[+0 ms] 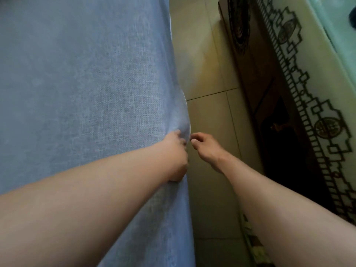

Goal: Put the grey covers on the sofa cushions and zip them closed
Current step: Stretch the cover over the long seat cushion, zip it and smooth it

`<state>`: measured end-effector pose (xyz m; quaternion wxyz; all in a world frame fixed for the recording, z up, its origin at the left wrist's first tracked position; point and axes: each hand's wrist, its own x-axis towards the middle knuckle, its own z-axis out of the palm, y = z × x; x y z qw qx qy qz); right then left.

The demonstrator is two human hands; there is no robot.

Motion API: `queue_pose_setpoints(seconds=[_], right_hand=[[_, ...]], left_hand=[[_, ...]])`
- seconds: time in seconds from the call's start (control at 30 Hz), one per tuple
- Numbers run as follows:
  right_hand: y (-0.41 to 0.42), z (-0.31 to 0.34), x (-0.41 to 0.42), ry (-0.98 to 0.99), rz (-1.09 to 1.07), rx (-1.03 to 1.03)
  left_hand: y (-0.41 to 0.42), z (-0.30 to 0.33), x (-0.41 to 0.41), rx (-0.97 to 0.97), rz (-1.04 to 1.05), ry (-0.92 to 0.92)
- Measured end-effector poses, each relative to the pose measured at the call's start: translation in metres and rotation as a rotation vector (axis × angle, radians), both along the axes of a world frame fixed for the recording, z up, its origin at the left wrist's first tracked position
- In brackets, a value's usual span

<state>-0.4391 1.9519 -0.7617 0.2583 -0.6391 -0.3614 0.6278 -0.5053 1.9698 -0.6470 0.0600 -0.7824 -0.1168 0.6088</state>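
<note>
Head view: grey cover (81, 78) already drawn over the cushion, filling the left of the frame, standing on edge beside the tiled floor (208, 116). Left hand (176, 157) clamped on the cover's right edge, bunching the fabric there. Right hand (207, 149) just beside it, thumb and forefinger pinched together close to that edge, probably on the zip pull, though too small to tell. Zipping step, by the look of it. Next: hold the seam taut with the left, draw the pull steadily along the edge, keep fabric out of the teeth.
</note>
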Motion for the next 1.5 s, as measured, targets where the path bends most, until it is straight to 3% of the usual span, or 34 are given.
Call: queue_pose_setpoints(seconds=[0.23,0.4,0.7,0.87,1.03,1.17,1.23,1.4,1.5], right_hand=[[0.054,-0.018,-0.019,0.213,-0.317,-0.195],[0.068,-0.047,-0.036,-0.088,-0.167,-0.071],[0.096,-0.035,-0.019,0.330,-0.189,-0.141],[0.145,-0.038,-0.021,0.243,-0.265,-0.003],[0.149,-0.053,-0.043,0.063,-0.300,-0.021],[0.138,-0.041,-0.043,0.235,-0.360,-0.081],[0.112,-0.040,-0.031,0.310,-0.279,-0.164],[0.032,-0.044,-0.021,0.311,0.267,-0.224],[0.014,-0.044,-0.029,0.360,0.359,-0.200]], left_hand=[[0.027,-0.003,0.007,-0.050,0.006,-0.032],[0.047,-0.030,0.006,-0.074,0.094,0.016],[0.064,-0.034,-0.001,-0.110,0.114,0.071],[0.086,-0.042,-0.006,-0.120,0.074,0.116],[0.099,-0.045,-0.016,-0.109,0.127,0.107],[0.100,-0.040,-0.018,-0.109,0.136,0.152],[0.100,-0.041,-0.019,-0.102,0.141,0.174],[0.100,-0.041,-0.022,-0.094,0.118,0.190],[0.097,-0.042,-0.023,-0.078,0.101,0.172]])
